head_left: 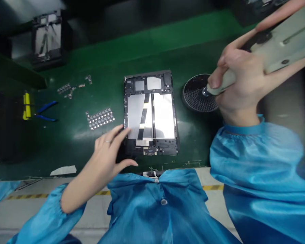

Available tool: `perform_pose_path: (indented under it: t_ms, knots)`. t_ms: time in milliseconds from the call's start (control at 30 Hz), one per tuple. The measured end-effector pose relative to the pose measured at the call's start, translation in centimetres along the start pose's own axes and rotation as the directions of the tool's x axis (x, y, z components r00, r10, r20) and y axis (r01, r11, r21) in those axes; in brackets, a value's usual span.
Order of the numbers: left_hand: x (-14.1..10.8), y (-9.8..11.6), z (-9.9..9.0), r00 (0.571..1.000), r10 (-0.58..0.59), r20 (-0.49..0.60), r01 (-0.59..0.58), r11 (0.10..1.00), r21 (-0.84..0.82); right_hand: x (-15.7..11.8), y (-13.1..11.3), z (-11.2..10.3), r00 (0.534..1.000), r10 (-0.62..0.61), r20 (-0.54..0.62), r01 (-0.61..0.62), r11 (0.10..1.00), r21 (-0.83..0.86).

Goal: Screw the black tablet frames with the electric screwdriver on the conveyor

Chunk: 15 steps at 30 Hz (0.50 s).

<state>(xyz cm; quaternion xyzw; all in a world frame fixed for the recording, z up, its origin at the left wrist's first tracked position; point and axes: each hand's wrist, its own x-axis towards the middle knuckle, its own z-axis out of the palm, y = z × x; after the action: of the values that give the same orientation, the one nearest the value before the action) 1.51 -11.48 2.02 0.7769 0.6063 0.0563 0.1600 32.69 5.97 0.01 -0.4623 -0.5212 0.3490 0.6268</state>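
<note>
- Blue smock [165, 206] fills the bottom of the view, buttoned down the front; both forearms come out of its gathered blue sleeves.
- Left hand [109, 152] lies on the green tabletop [193, 47], fingers spread and loosely open, a ring on one finger. Fingertips touch the lower left corner of the opened tablet [151, 113]; thumb lies along its near edge. It steadies the corner rather than gripping it.
- Opened tablet lies flat, back cover off, near the front edge of the tabletop, roughly centre. Two silvery panels sit side by side inside its dark frame, with a dark strip crossing the left one.
- Right hand [240, 81] is raised at upper right, closed around a pale power screwdriver [274, 44]. Its tip points down and left, over the round black dish [197, 93].
- Round black dish sits just right of the tablet, apart from it; whether the tip touches it I cannot tell.
- Left of the tablet: a small sheet of tiny parts [100, 118], and more scattered bits [71, 88] further back.
- Far left: blue-handled pliers [44, 112] beside a yellow tool [26, 105].
- Back left: a second dark tray [47, 39], blurred.
</note>
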Motion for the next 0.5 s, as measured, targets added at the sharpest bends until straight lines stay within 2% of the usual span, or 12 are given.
perform_pose_path:
  t_ms: [67,133,233,333,500]
  knots:
    - [1.7,-2.7,-1.6,0.997,-0.047,-0.057,0.048,0.999,0.018,0.7,0.5,0.3,0.999,-0.03,0.029,0.031,0.999,-0.026]
    - [3.7,-6.1,-3.2,0.974,-0.178,-0.139,0.188,0.98,0.064,2.0,1.2,1.0,0.992,-0.115,0.049,0.115,0.993,-0.009]
    - [6.0,-10.4,-4.6,0.935,-0.336,-0.11,0.343,0.938,0.055,3.9,2.0,2.0,0.937,-0.344,0.059,0.331,0.93,0.163]
    - [6.9,-12.5,-5.0,0.938,-0.342,-0.058,0.343,0.939,-0.003,4.7,2.3,2.5,0.888,-0.456,0.064,0.412,0.849,0.331]
    - [6.3,-14.2,-5.6,0.914,-0.398,-0.085,0.393,0.917,-0.065,4.5,2.8,2.3,0.876,-0.478,0.069,0.426,0.832,0.354]
